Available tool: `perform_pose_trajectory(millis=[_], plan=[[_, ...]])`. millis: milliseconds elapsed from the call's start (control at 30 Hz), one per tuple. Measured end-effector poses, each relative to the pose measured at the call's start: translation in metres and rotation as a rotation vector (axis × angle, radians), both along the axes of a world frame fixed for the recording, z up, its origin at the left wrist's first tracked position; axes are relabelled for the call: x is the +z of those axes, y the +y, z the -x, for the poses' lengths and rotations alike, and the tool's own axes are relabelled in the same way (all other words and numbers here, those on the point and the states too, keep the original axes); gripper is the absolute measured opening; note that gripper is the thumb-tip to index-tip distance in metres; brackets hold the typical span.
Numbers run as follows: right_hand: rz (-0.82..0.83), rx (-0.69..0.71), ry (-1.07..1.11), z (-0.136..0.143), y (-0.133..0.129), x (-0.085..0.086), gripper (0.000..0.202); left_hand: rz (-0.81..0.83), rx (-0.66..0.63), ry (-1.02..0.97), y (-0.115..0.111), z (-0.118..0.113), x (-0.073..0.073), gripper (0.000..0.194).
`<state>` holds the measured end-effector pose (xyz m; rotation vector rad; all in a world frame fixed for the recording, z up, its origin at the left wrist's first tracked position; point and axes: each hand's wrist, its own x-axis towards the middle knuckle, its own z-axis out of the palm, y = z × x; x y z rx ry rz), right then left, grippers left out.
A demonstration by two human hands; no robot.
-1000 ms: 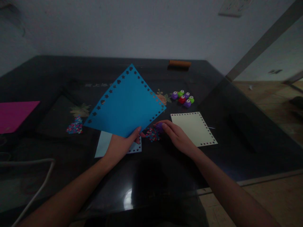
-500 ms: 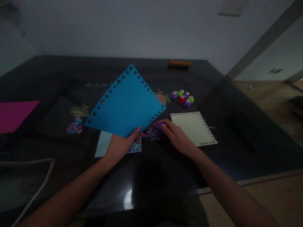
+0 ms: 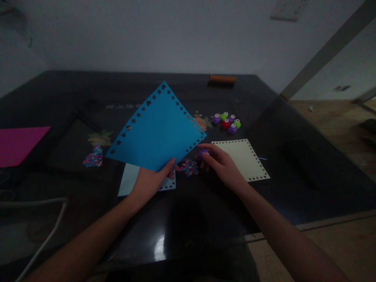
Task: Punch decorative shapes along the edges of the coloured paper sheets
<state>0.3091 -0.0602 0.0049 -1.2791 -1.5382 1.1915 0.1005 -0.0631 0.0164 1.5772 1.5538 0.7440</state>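
Observation:
My left hand (image 3: 157, 178) pinches the lower corner of a blue sheet of paper (image 3: 158, 133), which is held up tilted above the table. Star and heart holes run along several of its edges. My right hand (image 3: 220, 162) is closed around a purple craft punch (image 3: 203, 152), just right of the sheet's corner and partly hidden by the fingers. Between the hands lies a pile of small coloured paper cutouts (image 3: 189, 167). Under my left hand rests a light blue sheet (image 3: 127, 180) with punched holes. A cream sheet (image 3: 242, 158) with punched edges lies beside my right hand.
Several purple, green and red punches (image 3: 226, 122) stand behind the cream sheet. Another heap of cutouts (image 3: 94, 157) and a pink sheet (image 3: 22, 145) lie at left. A brown roll (image 3: 222, 79) sits near the wall. A white cable (image 3: 44, 201) crosses the lower left.
My right hand has moved slightly right and up with the purple punch, away from the pile of cutouts. The blue sheet has stayed almost still in my left hand.

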Motion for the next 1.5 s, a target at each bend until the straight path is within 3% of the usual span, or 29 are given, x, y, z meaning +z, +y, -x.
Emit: perform_pose_trajectory(millis=[233,567,800,1000,1067,1133,1167,1500], plan=[[0.113,-0.022,0.272,-0.001,0.0,-0.003,0.037,-0.019,-0.014,0.023,0.0,0.001,-0.003,0.036],[0.095,-0.111,0.308,-0.004,0.003,-0.007,0.037,-0.111,-0.049,0.058,-0.001,-0.002,-0.007,0.036],[-0.006,-0.197,0.308,-0.016,0.008,0.003,0.03,-0.107,-0.068,0.008,-0.002,-0.003,-0.016,0.041],[-0.208,-0.305,0.004,-0.05,0.039,0.001,0.032,-0.1,-0.081,-0.052,-0.004,-0.006,-0.014,0.036],[-0.314,-0.397,-0.251,-0.063,0.057,-0.004,0.028,-0.1,-0.077,-0.06,-0.006,-0.007,-0.014,0.036],[-0.404,-0.438,-0.647,-0.073,0.075,-0.01,0.028,-0.098,-0.079,-0.061,-0.006,-0.007,-0.016,0.037],[-0.42,-0.45,-0.715,-0.077,0.083,-0.012,0.028,-0.1,-0.081,-0.059,-0.006,-0.007,-0.018,0.037],[-0.533,-0.322,-1.086,-0.066,0.111,-0.02,0.022,-0.101,-0.099,-0.041,-0.007,-0.006,-0.022,0.039]])
